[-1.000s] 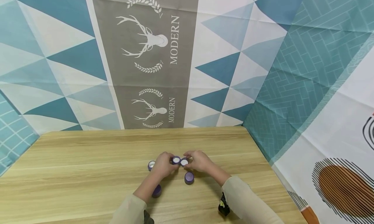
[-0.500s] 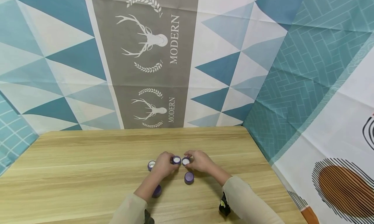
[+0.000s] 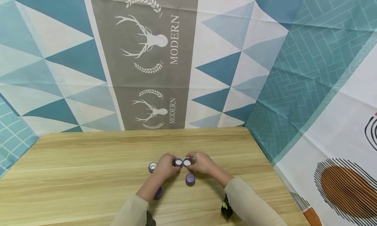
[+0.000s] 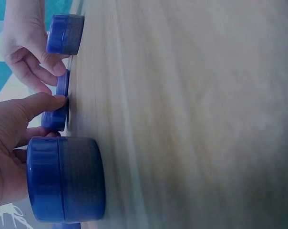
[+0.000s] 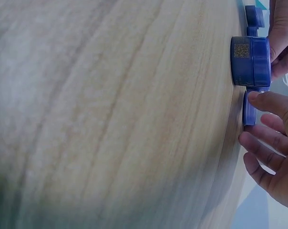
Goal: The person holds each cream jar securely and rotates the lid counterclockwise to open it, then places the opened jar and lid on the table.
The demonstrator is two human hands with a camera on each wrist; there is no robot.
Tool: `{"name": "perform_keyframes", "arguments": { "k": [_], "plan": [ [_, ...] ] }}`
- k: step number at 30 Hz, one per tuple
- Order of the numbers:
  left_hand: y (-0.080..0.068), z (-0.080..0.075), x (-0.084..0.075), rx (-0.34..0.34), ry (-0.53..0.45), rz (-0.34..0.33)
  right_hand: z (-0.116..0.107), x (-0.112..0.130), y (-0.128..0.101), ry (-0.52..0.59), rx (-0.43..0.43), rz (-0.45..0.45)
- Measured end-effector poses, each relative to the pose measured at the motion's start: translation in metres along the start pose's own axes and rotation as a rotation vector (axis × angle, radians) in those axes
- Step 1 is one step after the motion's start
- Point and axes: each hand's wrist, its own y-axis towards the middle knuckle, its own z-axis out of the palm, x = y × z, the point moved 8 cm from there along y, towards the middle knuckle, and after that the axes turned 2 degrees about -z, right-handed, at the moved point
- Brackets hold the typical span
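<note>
Both hands rest on a wooden table (image 3: 88, 160). My left hand (image 3: 173, 163) pinches a shallow purple lid with a white lining (image 3: 178, 162), which lies flat on the wood. My right hand (image 3: 191, 162) pinches a matching lid (image 3: 187, 162) just beside it. In the left wrist view my thumb (image 4: 36, 106) presses on the left lid (image 4: 56, 119), with the right hand's lid (image 4: 63, 83) just beyond it. In the right wrist view the right hand's fingers (image 5: 272, 138) curl round their lid (image 5: 249, 112).
A third white-lined purple piece (image 3: 152, 167) sits left of my left hand. A closed purple jar (image 3: 190, 179) (image 5: 250, 60) stands near my right wrist, another (image 3: 158, 193) (image 4: 65, 179) by my left forearm. Patterned cloth walls (image 3: 153, 72) close the back and right.
The lid in my right hand has slid slightly to the right, leaving a small gap between the two lids. Both hands have otherwise stayed put.
</note>
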Motion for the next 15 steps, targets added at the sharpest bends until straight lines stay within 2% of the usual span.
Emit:
{"name": "perform_keyframes", "arguments": {
  "k": [8,15],
  "plan": [
    [0.0008,0.0019,0.0009,0.002,-0.014,-0.007,-0.0016,-0.0005,-0.0017,0.014,0.002,0.004],
    [-0.0005,-0.0030,0.0037,-0.013,-0.051,-0.023,-0.0062,-0.0003,-0.0068,0.028,-0.003,-0.002]
  ]
}}
